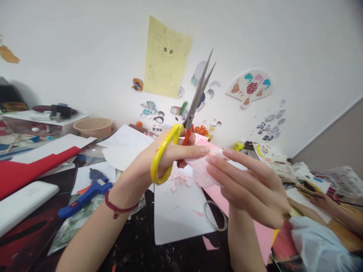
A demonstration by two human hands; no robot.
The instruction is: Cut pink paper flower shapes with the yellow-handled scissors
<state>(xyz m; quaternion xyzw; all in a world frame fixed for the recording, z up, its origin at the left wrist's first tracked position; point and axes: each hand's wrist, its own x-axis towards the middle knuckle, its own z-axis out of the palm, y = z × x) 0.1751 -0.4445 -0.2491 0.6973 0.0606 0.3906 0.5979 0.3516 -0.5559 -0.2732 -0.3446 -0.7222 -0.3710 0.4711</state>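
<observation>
My left hand [172,153] has the scissors [195,100] hooked on it, their yellow and red handles round the fingers. The blades point up and stand slightly apart. Its forefinger and thumb also touch a pale pink, thin piece of paper [204,174]. My right hand [249,183] holds the same piece from the right, fingertips pressed on it. Beneath the hands lies a white sheet [181,211] with small pink scraps [180,179] on it. A roll of tape [206,215] rests at the sheet's right edge.
A blue glue gun [87,196] lies at the left, beside a white case [28,204] and red paper [36,166]. Farther back stands a tan bowl [93,128]. Another person's hand [320,198] is at the right, near sticks and papers. Drawings hang on the wall.
</observation>
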